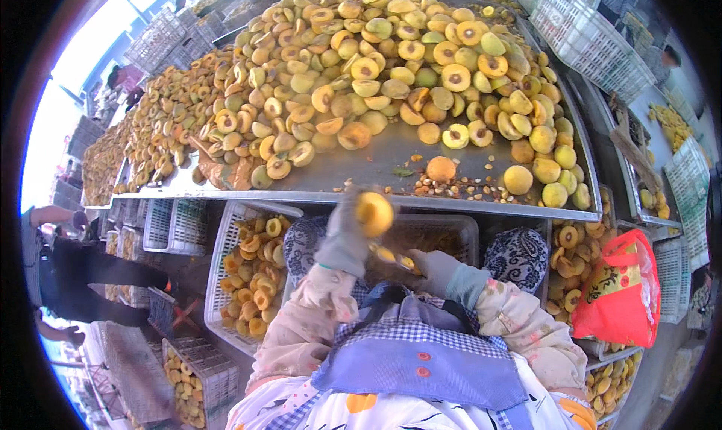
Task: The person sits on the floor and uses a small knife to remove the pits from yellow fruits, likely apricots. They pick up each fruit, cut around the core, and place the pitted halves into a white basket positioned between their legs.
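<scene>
My left hand (345,235), in a grey glove and blurred, holds a yellow peach half (375,214) just below the front edge of the steel table (361,162). In my right hand (445,269), also gloved, is a small shiny tool (397,258) that points towards my left hand. Its exact shape is blurred, with yellow patches on it. Beneath both hands, between my knees, sits a plastic crate (451,222) with blurred fruit pieces inside. A heap of halved peaches (366,63) covers much of the tabletop, cut and skin sides mixed.
Peach pits (451,188) lie scattered near the table's raised front rim. A white crate of pitted halves (217,294) stands at my left. On my right, a red bag (620,289) rests over fruit crates. Another person (96,277) stands at far left, near stacked crates.
</scene>
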Demonstrator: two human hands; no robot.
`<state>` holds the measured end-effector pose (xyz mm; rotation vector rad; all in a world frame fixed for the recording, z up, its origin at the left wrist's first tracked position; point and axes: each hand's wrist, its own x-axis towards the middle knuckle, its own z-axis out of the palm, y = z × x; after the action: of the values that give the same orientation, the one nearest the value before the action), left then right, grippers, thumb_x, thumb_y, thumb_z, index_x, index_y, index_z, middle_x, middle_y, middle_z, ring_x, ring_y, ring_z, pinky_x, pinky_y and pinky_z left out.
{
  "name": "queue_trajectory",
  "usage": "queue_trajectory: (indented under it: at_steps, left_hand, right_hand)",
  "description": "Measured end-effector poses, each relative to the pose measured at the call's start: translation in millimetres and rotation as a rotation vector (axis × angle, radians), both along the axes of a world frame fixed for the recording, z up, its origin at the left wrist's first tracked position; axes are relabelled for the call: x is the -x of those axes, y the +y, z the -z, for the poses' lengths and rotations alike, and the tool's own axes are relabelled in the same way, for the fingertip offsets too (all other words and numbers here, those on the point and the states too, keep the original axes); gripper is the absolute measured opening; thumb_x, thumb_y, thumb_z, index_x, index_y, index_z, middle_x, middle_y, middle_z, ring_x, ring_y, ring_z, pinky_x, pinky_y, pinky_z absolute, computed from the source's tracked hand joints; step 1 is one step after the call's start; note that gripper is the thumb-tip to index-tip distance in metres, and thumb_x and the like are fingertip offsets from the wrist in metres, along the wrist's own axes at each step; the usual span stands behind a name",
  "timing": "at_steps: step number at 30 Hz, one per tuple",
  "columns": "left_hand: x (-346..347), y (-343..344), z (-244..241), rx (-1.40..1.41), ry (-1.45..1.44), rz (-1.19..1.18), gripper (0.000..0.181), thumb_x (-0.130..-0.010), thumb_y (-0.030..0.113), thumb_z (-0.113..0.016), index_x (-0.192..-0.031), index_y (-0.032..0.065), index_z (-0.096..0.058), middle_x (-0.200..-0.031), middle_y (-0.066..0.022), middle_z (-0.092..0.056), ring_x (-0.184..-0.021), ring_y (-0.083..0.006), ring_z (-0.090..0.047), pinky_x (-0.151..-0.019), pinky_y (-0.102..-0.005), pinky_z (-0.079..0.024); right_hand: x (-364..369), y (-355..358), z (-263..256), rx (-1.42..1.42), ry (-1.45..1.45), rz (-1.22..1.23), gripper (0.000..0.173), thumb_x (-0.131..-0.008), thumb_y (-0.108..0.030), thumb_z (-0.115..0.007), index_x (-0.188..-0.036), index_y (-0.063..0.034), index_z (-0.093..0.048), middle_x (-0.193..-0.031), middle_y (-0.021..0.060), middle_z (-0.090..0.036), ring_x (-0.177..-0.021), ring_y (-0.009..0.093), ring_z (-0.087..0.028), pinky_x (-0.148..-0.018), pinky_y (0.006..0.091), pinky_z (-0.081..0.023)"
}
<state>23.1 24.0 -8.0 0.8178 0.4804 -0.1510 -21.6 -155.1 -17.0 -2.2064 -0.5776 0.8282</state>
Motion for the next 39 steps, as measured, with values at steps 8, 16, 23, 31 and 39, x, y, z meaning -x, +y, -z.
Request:
queue_trajectory:
  at_steps: [8,16,23,31,39]
  left_hand:
    - [-14.9,213.0,17.9,-1.515,-0.156,0.023,0.02,-0.081,0.019,-0.059,-0.089,0.0008,-0.058,-0.076,-0.0022,-0.058,-0.067,-0.0086,-0.051,-0.06,-0.0229,-0.043]
    - [-207.7,130.0,82.4,-2.388,-0.495,-0.007,0.024,-0.083,0.024,-0.054,-0.094,0.0032,-0.059,-0.087,-0.0131,-0.061,-0.082,-0.0271,-0.06,-0.066,-0.0366,-0.048]
    - [-185.6,85.2,69.2,-1.196,-0.095,-0.091,0.051,-0.064,0.026,-0.069,-0.101,-0.0032,-0.051,-0.092,-0.0204,-0.061,-0.079,-0.0328,-0.061,-0.071,-0.037,-0.05]
    - [-52.6,53.1,15.7,0.538,-0.303,0.033,0.049,-0.083,0.043,-0.054,-0.11,0.004,-0.047,-0.099,-0.0128,-0.059,-0.092,-0.0269,-0.058,-0.082,-0.0395,-0.049]
    - [-0.1,-11.0,1.8,0.361,-0.119,0.052,0.041,-0.087,0.034,-0.048,-0.108,-0.0008,-0.047,-0.104,-0.0172,-0.056,-0.094,-0.0296,-0.057,-0.083,-0.041,-0.049]
  right_hand:
    - [-2.1,-40.5,105.1,0.449,-0.013,-0.078,0.045,-0.078,-0.037,-0.056,-0.105,-0.0027,-0.05,-0.089,0.0215,-0.061,-0.085,0.036,-0.059,-0.073,0.0439,-0.046]
    - [-3.7,-27.4,133.4,0.175,-0.039,0.095,0.041,-0.072,-0.035,-0.063,-0.092,-0.0002,-0.054,-0.085,0.0249,-0.059,-0.083,0.04,-0.056,-0.07,0.0433,-0.045]
    - [-7.3,-23.3,138.6,0.163,-0.063,0.132,0.034,-0.072,-0.029,-0.064,-0.09,-0.0013,-0.055,-0.086,0.0239,-0.059,-0.082,0.039,-0.057,-0.069,0.0439,-0.045]
    - [-25.5,-3.6,68.9,-0.006,-0.295,0.378,0.046,-0.076,-0.032,-0.062,-0.108,-0.001,-0.052,-0.09,0.0236,-0.06,-0.084,0.04,-0.057,-0.071,0.0442,-0.047]
    - [-16.5,6.2,-28.0,0.128,-0.433,0.392,0.043,-0.078,-0.028,-0.06,-0.109,-0.004,-0.043,-0.075,0.0201,-0.06,-0.073,0.036,-0.059,-0.062,0.0425,-0.046]
